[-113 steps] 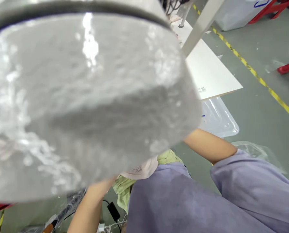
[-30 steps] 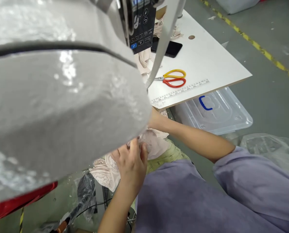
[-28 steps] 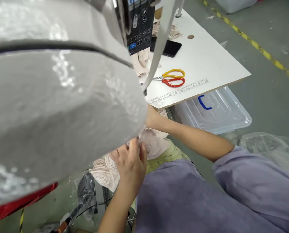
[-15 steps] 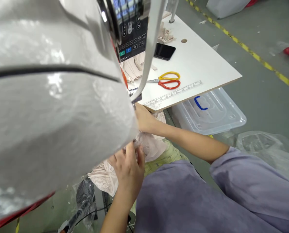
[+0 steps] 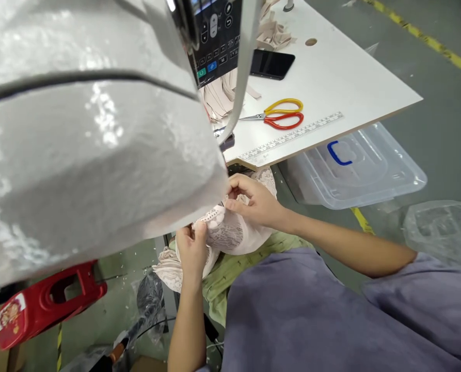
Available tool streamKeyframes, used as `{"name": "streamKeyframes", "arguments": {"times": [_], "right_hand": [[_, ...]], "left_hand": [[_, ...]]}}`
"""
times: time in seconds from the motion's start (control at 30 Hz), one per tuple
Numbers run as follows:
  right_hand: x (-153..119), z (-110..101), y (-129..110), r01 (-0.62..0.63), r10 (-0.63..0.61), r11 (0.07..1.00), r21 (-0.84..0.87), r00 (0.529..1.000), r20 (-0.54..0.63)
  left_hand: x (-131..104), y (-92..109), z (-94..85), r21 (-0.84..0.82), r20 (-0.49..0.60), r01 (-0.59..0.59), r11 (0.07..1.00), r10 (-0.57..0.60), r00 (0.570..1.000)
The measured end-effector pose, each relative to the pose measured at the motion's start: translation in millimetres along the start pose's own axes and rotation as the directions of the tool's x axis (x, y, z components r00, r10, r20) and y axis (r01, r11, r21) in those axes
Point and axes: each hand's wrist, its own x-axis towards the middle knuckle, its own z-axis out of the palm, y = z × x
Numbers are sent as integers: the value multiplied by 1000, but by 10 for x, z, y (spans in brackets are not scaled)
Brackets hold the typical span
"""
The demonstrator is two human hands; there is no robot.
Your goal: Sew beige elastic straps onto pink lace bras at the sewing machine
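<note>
A pale pink lace fabric [image 5: 228,235] hangs at the table's front edge, above a green cloth [image 5: 230,274]. My left hand [image 5: 191,248] pinches its left part between thumb and fingers. With bent fingers, my right hand [image 5: 253,201] grips the fabric's upper edge near the sewing machine, its fingertips partly hidden. More folded lace [image 5: 168,271] lies below and left of my left hand. A large whitish, shiny machine cover or head [image 5: 98,170] fills the left side and hides part of the work.
On the white table [image 5: 354,82] lie scissors [image 5: 284,113], a phone [image 5: 272,64], a printed ruler [image 5: 292,137] and fabric strips [image 5: 218,98]. A control panel [image 5: 217,41] stands behind. A clear bin [image 5: 362,170] sits below; a red stool [image 5: 52,305] is at lower left.
My right hand has come down and back from the machine's needle area onto the lace. My left hand has shifted slightly left, and more of the lace shows between both hands. The view has shifted.
</note>
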Motion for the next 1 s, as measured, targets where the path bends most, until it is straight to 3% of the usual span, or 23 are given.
{"name": "streamKeyframes", "arguments": {"times": [0.17,0.43,0.8,1.0], "right_hand": [[-50,11,-25,93,-92,993,-77,996,11],[-105,23,71,91,-90,988,-125,996,20],[-236,-139,119,60,-6,948,-314,985,171],[-333,-300,229,166,-86,908,-385,972,216]], "left_hand": [[-41,95,-12,193,-37,-38,981,46,998],[-77,239,-22,436,-51,-103,894,139,989],[-122,258,-56,446,-42,-137,885,174,984],[-64,202,-179,295,-13,-93,951,102,995]]}}
